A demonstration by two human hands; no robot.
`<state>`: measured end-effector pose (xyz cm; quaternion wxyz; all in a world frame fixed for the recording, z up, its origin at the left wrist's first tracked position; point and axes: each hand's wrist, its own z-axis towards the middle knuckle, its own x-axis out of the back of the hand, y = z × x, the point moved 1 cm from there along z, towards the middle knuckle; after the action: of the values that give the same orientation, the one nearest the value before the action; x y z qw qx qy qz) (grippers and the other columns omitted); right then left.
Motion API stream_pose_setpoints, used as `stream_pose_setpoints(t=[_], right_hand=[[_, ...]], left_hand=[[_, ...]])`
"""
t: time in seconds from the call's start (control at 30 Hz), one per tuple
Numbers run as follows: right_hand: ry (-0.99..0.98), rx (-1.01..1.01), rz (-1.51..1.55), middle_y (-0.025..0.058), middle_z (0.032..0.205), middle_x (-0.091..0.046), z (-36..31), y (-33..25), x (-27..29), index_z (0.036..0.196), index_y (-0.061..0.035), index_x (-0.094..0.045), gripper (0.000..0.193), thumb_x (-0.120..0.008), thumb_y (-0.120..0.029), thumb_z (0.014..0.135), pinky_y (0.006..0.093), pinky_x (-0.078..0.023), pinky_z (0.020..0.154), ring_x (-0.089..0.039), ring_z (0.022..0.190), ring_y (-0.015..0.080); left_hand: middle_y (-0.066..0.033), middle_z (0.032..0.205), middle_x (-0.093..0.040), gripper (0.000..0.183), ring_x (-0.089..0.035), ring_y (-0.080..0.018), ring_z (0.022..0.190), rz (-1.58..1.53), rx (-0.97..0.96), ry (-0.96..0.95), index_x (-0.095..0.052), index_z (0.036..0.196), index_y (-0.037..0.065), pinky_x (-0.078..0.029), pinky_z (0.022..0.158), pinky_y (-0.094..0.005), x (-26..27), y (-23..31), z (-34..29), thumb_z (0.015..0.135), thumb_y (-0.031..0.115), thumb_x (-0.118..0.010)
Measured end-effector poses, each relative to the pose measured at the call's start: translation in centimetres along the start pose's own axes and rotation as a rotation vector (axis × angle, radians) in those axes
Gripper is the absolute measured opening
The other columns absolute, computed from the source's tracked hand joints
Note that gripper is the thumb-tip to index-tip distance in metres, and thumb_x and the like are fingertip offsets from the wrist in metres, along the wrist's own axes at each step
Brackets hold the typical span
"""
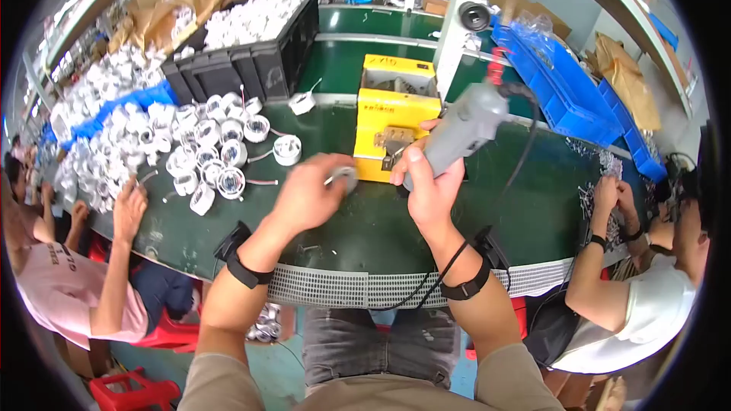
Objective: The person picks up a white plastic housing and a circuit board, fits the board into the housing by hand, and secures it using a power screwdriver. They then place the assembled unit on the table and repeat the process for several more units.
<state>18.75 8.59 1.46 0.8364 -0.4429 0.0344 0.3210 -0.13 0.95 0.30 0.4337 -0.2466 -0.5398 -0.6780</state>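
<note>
My right hand (434, 183) is wrapped round a grey electric screwdriver (466, 128), held tilted above the bench, with a dark cable on its upper end. In front of it stands a yellow screw feeder (400, 99), its metal outlet close to my right fingers. My left hand (311, 194) pinches a small round silvery-white part (344, 175) beside the feeder's lower left corner; my fingers partly cover it. To the left of that hand sits a loose cluster of round white housings (231, 183), several with short wires. One housing (287, 150) lies apart, nearest my left hand.
A black crate (259, 61) heaped with white parts stands far left. Blue bins (560, 91) lie far right, beside a white post (462, 19). Co-workers' hands work at the white pile (129, 209) and near small screws (608, 194). A perforated strip (320, 287) edges the green bench.
</note>
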Motion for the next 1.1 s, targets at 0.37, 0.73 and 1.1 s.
stream_pose_setpoints(t=[0.37,0.73,1.1], right_hand=[[0.038,-0.018,-0.495,0.0191,0.09,-0.066,0.1,0.3,-0.6,0.11,-0.0008,-0.053,0.042,-0.071,-0.022,0.079,0.0374,-0.052,0.071,-0.068,0.083,0.0331],[0.1,-0.041,-0.539,0.0174,0.095,-0.066,0.6,0.4,-1.1,0.113,-0.0052,-0.055,0.048,-0.074,-0.03,0.077,0.0392,-0.052,0.074,-0.066,0.089,0.0348],[-0.116,-0.015,-0.454,0.024,0.102,-0.064,-0.3,0.5,-1.7,0.126,-0.0009,-0.044,0.058,-0.072,-0.028,0.082,0.0435,-0.05,0.079,-0.063,0.095,0.0413]], left_hand=[[-0.0144,0.139,-0.047,0.043,-0.03,-0.0438,0.135,0.516,0.137,0.102,-0.062,0.121,0.014,-0.019,0.11,-0.0605,-1.9,-4.0,0.8,0.084,0.036,-0.064],[-0.0198,0.131,-0.054,0.047,-0.026,-0.0443,0.137,0.732,0.365,0.009,-0.065,0.118,0.009,-0.012,0.113,-0.0571,0.6,-5.2,1.3,0.087,0.043,-0.058],[-0.0146,0.122,-0.061,0.032,-0.034,-0.041,0.134,0.601,0.145,0.249,-0.068,0.105,0.005,-0.016,0.113,-0.0549,-0.8,-4.0,1.1,0.082,0.027,-0.066]])
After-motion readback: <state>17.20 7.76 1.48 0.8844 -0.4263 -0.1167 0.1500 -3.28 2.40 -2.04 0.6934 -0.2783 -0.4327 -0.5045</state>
